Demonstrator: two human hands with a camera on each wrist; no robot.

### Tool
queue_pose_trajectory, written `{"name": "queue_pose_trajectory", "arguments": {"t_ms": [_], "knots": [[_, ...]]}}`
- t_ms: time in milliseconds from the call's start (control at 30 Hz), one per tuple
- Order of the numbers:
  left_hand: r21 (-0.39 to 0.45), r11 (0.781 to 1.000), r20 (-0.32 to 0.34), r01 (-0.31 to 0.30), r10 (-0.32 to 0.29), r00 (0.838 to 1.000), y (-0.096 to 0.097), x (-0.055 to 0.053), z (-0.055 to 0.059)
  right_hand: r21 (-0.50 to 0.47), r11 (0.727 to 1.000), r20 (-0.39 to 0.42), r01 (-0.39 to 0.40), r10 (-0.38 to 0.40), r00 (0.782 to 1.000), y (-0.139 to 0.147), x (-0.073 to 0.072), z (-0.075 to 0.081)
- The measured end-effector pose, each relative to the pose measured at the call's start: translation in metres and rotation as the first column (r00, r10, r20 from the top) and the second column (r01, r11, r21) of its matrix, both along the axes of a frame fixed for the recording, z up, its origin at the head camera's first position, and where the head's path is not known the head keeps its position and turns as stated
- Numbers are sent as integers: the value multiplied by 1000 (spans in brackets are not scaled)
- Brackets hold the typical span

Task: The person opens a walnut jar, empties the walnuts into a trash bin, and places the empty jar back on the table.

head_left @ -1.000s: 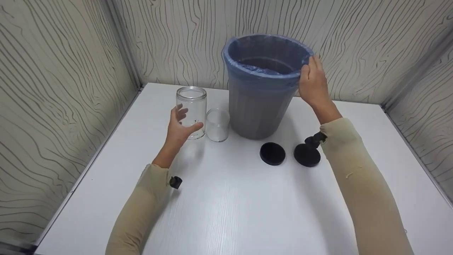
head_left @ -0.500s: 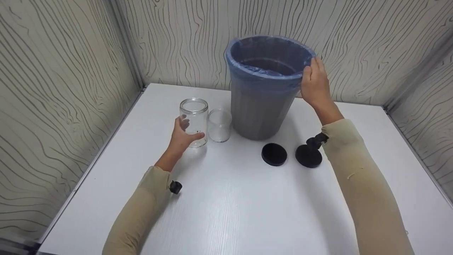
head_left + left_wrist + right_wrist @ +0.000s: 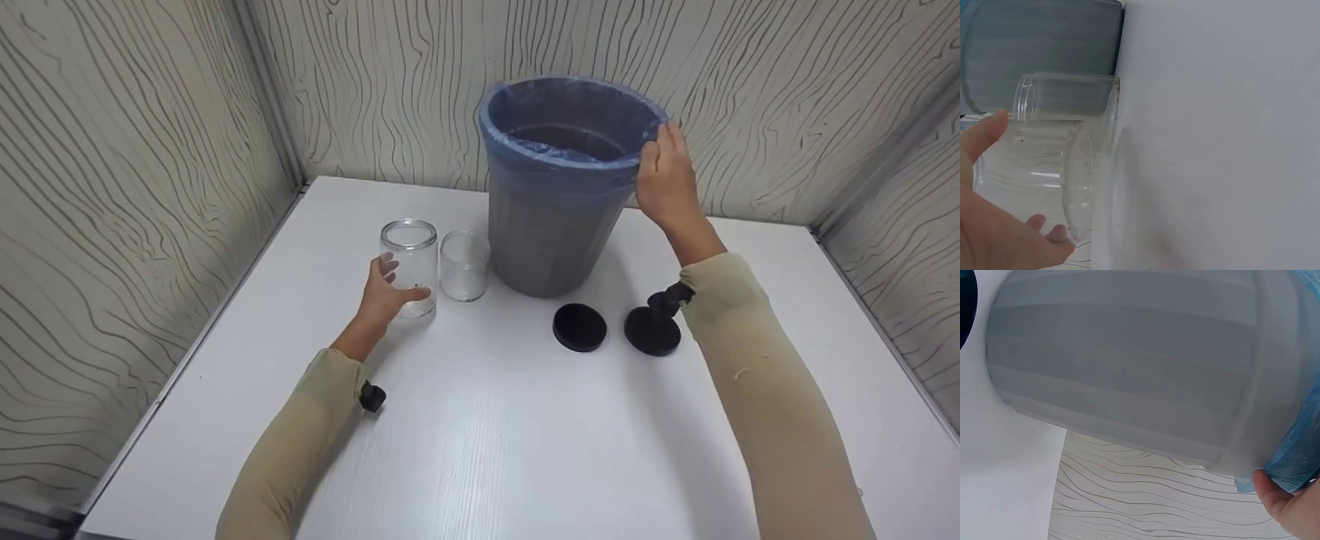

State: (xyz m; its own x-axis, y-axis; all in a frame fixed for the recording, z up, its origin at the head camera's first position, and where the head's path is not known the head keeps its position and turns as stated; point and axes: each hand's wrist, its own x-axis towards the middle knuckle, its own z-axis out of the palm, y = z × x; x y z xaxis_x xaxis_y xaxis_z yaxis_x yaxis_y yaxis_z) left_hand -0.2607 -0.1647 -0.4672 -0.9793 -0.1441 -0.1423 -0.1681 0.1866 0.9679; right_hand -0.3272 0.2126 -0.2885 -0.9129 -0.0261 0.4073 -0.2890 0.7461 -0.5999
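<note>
My left hand holds a tall clear glass jar upright, thumb on one side and fingers round the other. In the left wrist view the base of this jar appears slightly above the table. Beside it, to the right, stands a smaller lidless glass jar. My right hand grips the right rim of a grey trash can lined with a blue bag. The right wrist view has the thumb against the blue bag; the other fingers are mostly hidden there.
Two round black lids, a left one and a right one, lie in front of the can; the right wrist camera partly covers the right lid. Wood-grain-patterned walls border the white table at the back and sides.
My left hand and the tall jar have come down and a little nearer to me. The right hand stays on the can's rim.
</note>
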Motion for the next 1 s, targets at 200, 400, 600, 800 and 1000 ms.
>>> {"name": "queue_pose_trajectory", "arguments": {"t_ms": [200, 400, 600, 800, 1000], "knots": [[-32, 999, 29, 4, -3, 1000, 0, -2, -6, 6, 1000, -17, 7, -7, 1000, -1, -1, -1], [-91, 996, 45, 4, 0, 999, -4, -5, -5, 2, 1000, -38, 4, -4, 999, -2, -1, -2], [-130, 991, 49, -19, 26, 998, -12, -8, -6, -4, 1000, -39, 8, -8, 999, -2, -1, -2], [-182, 983, 58, -25, 36, 998, -14, -13, -7, -11, 1000, -21, 10, -10, 1000, -2, -1, -1], [-227, 974, 87, -15, 35, 996, -12, -14, -8, 5, 1000, -2, -1, 1, 1000, 0, -1, 2]]}}
